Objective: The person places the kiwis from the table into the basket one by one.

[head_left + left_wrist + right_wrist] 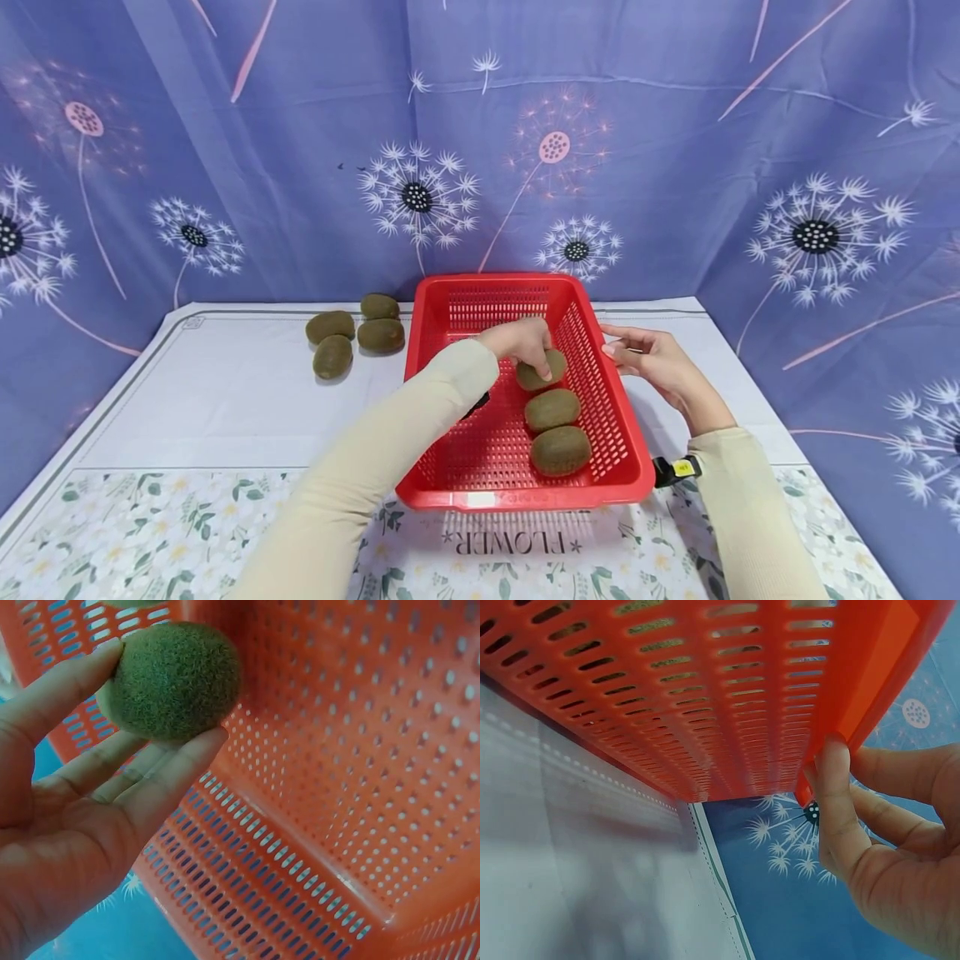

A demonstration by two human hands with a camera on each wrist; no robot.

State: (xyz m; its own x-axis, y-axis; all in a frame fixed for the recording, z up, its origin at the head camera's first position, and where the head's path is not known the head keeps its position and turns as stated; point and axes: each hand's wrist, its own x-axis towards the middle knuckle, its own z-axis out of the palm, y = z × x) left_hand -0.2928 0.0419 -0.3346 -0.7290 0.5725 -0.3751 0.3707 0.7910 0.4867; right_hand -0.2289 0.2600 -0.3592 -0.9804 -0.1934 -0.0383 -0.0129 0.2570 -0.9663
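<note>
Inside the red plastic basket (487, 497), my left hand (525, 340) grips a brown kiwi (556, 365) between thumb and fingers. The left wrist view shows that kiwi (176, 682) close up, with the thumb on one side and fingertips beneath. Two more kiwis, a middle one (552, 410) and a near one (561, 451), lie in a row along the basket's right side. My right hand (660, 362) holds the basket's right rim from outside. In the right wrist view its thumb and fingers (836, 787) pinch at the rim.
Left of the basket, several kiwis (381, 335) lie in a loose group on the white cloth (225, 392). The cloth's near part has a floral print (187, 533). A blue dandelion-patterned curtain (300, 167) hangs behind and at both sides.
</note>
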